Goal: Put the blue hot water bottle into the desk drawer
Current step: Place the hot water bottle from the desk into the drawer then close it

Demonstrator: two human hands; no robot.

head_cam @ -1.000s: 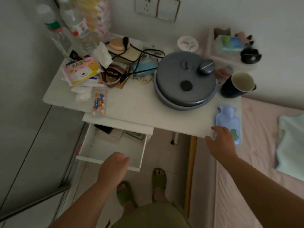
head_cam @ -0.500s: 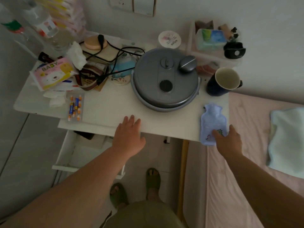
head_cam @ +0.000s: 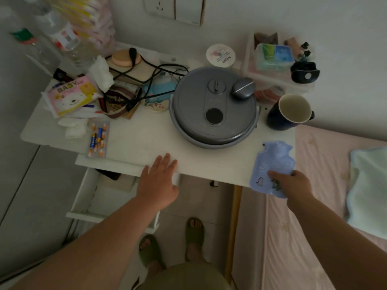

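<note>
Blue soft rubber hot water bottle (head_cam: 272,166) at front right corner of white desk top (head_cam: 146,139), lower end overhanging, pinched by right hand (head_cam: 293,183). Left hand (head_cam: 159,183) flat, fingers spread, on front edge above open white drawer (head_cam: 88,197).

The scene is dimly and evenly lit, with muted, greyish colours; no light source is seen. Only soft, faint shadows are cast on the white bench (head_cam: 146,141). No glare is noted. The plastic bottles (head_cam: 62,38) at upper left are smeared by blur, and straight edges are bowed by wide-angle distortion.
</note>
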